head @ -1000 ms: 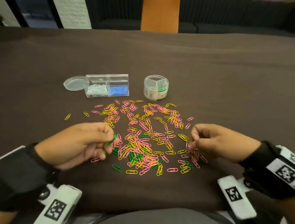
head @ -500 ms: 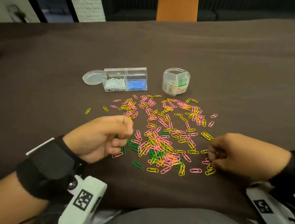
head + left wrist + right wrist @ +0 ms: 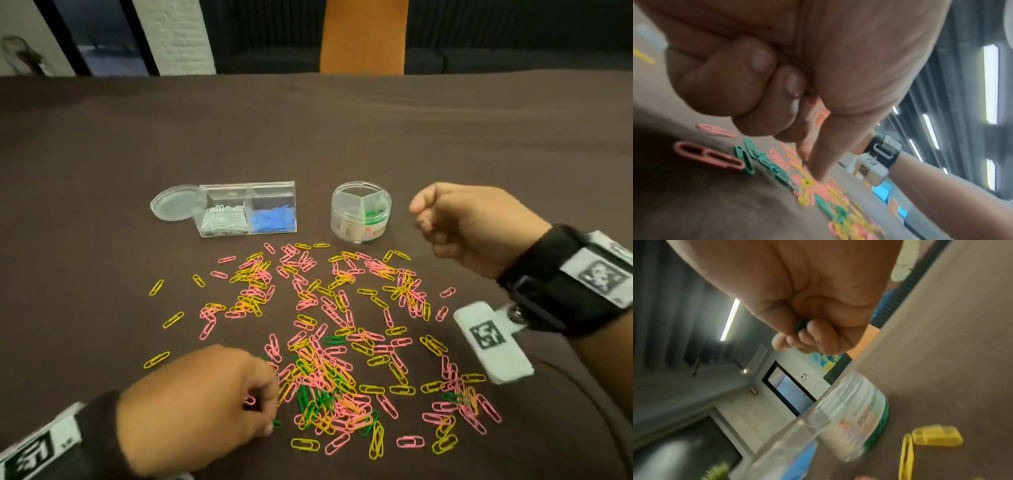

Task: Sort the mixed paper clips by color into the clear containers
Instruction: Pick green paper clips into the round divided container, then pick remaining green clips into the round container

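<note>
Dark brown cloth (image 3: pixel 342 137) covers the whole table, with an orange panel (image 3: pixel 363 34) and dark seating behind its far edge. Spread across the near half lies the mixed heap of paper clips (image 3: pixel 329 329), mostly pink and yellow, with green ones clustered toward the near left. Beyond the heap stands a clear rectangular box (image 3: pixel 248 209) with two compartments, white clips in the left one and blue in the right; a round clear lid (image 3: pixel 174 207) lies touching its left end. Right of the box stands a round clear jar (image 3: pixel 360 212), divided inside, with green clips in one section. The right hand (image 3: pixel 472 229) hovers just right of the jar, fingers curled tight around a green clip (image 3: pixel 802 325) that barely shows against the palm. The left hand (image 3: pixel 202 407) is down at the near left edge of the heap, fingertips pinched among green clips (image 3: pixel 310 397); whether it actually has one is unclear.
</note>
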`<state>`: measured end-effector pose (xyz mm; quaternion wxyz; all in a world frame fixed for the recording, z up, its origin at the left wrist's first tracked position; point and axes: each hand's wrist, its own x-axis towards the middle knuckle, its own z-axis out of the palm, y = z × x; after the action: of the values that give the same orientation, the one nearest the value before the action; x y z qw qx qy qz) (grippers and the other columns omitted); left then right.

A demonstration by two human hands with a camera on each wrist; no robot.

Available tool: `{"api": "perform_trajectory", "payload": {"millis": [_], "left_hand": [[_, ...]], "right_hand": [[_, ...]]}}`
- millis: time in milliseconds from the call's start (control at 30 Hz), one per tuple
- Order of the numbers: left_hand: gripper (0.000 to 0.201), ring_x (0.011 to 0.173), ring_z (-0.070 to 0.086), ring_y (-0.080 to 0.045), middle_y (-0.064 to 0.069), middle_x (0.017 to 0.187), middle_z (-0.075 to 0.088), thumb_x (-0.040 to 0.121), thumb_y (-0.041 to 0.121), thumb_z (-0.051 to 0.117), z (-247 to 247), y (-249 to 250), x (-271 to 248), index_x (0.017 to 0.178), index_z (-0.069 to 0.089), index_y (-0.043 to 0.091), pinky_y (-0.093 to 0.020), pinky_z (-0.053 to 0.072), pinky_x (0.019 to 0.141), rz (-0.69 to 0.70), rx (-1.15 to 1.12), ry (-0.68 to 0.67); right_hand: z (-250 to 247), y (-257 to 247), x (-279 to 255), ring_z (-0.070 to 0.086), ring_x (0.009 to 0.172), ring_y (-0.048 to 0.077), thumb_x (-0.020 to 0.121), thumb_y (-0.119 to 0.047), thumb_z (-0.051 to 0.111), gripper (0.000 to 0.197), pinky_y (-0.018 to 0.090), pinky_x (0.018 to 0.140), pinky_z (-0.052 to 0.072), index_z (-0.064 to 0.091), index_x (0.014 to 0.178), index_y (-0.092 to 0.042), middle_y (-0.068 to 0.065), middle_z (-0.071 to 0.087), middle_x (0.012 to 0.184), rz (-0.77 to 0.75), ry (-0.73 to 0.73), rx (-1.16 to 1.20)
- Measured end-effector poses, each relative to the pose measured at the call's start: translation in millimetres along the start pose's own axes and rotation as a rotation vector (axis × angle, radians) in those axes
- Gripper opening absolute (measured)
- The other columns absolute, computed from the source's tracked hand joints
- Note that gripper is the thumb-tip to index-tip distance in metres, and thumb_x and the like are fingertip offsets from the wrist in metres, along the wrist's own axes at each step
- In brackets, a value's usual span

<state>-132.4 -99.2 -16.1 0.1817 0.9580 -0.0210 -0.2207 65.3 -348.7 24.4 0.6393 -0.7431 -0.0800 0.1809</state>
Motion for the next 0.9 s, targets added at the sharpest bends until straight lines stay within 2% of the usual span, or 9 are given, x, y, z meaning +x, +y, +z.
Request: {"api": "perform_trajectory", "payload": {"millis": [67, 133, 233, 367, 467, 567, 700, 800, 900], "left_hand": [[0.010, 0.070, 0.054, 0.008, 0.030, 0.077, 0.059, 0.084, 0.045, 0.067, -3.5, -4.3, 0.9, 0.092, 0.061, 0.042, -0.013, 0.044, 0.068, -0.029, -0.146, 0.034], [0.013, 0.058, 0.044, -0.001, 0.013, 0.065, 0.051, 0.084, 0.040, 0.072, -8.8, -13.2, 2.8, 0.087, 0.061, 0.034, -0.018, 0.038, 0.058, -0.022, -0.368, 0.126], [0.031, 0.053, 0.025, -0.014, 0.002, 0.063, 0.035, 0.070, 0.039, 0.083, -22.1, -23.6, 6.3, 0.078, 0.060, 0.021, -0.025, 0.023, 0.047, -0.037, -0.894, 0.191], [0.035, 0.050, 0.021, -0.010, -0.003, 0.061, 0.029, 0.057, 0.033, 0.081, -36.5, -27.0, 18.5, 0.074, 0.059, 0.013, -0.019, 0.022, 0.039, -0.050, -1.297, 0.211], [0.033, 0.057, 0.028, -0.012, -0.006, 0.067, 0.036, 0.063, 0.034, 0.081, -49.0, -21.3, 38.7, 0.077, 0.059, 0.014, -0.023, 0.025, 0.047, -0.063, -1.230, 0.218], [0.016, 0.059, 0.034, -0.012, -0.009, 0.076, 0.043, 0.089, 0.017, 0.070, -66.9, -5.0, 73.6, 0.083, 0.056, 0.011, -0.022, 0.030, 0.048, -0.055, -1.159, 0.281], [0.016, 0.057, 0.036, -0.011, -0.010, 0.076, 0.047, 0.096, 0.001, 0.054, -91.6, 31.5, 140.5, 0.085, 0.057, 0.011, -0.018, 0.031, 0.043, 0.008, -1.061, 0.336], [0.013, 0.051, 0.043, -0.010, 0.002, 0.070, 0.055, 0.093, 0.007, 0.060, -105.2, 58.2, 194.0, 0.094, 0.064, 0.020, -0.020, 0.036, 0.047, 0.024, -0.749, 0.421], [0.017, 0.071, 0.055, -0.008, 0.009, 0.086, 0.059, 0.093, 0.014, 0.059, -120.1, 82.6, 222.5, 0.096, 0.066, 0.029, -0.021, 0.041, 0.061, 0.081, -0.293, 0.419]], "right_hand": [[5.1, -13.3, 37.0, 0.034, 0.050, 0.016, 0.075, 0.006, 0.034, 0.029, 0.023, 0.046, 0.024, 0.055, 0.066, -0.012, 0.008, 0.044, 0.062, -0.066, 0.061, -0.141], [11.1, -23.4, 72.4, 0.038, 0.052, 0.016, 0.080, 0.003, 0.040, 0.027, 0.025, 0.050, 0.030, 0.054, 0.065, -0.014, 0.004, 0.045, 0.061, -0.177, 0.046, -0.340], [21.3, -27.7, 109.7, 0.049, 0.064, 0.014, 0.086, -0.005, 0.047, 0.020, 0.025, 0.060, 0.039, 0.056, 0.071, -0.014, -0.001, 0.055, 0.069, -0.271, -0.040, -0.772], [28.9, -17.8, 122.4, 0.052, 0.072, 0.019, 0.090, -0.011, 0.049, 0.020, 0.028, 0.065, 0.041, 0.057, 0.072, -0.017, -0.001, 0.057, 0.074, -0.314, -0.139, -1.096], [25.3, -13.7, 118.7, 0.055, 0.074, 0.020, 0.091, -0.011, 0.050, 0.019, 0.027, 0.062, 0.043, 0.056, 0.074, -0.018, -0.002, 0.057, 0.074, -0.411, -0.158, -1.191], [15.9, -14.4, 114.9, 0.064, 0.088, 0.019, 0.083, -0.003, 0.052, 0.017, 0.037, 0.079, 0.055, 0.058, 0.075, -0.017, 0.000, 0.067, 0.084, -0.395, -0.206, -1.094], [2.9, -19.0, 106.0, 0.066, 0.095, 0.011, 0.075, 0.004, 0.051, 0.028, 0.039, 0.090, 0.055, 0.061, 0.075, -0.023, -0.009, 0.071, 0.092, -0.379, -0.211, -0.927], [-11.6, -18.3, 92.5, 0.067, 0.098, 0.014, 0.076, 0.005, 0.049, 0.034, 0.039, 0.091, 0.053, 0.060, 0.075, -0.027, -0.005, 0.072, 0.097, -0.447, -0.088, -0.793], [-29.8, -7.9, 65.0, 0.065, 0.099, 0.009, 0.076, 0.004, 0.049, 0.034, 0.037, 0.091, 0.052, 0.061, 0.079, -0.028, -0.007, 0.071, 0.100, -0.443, -0.013, -0.796]]}}
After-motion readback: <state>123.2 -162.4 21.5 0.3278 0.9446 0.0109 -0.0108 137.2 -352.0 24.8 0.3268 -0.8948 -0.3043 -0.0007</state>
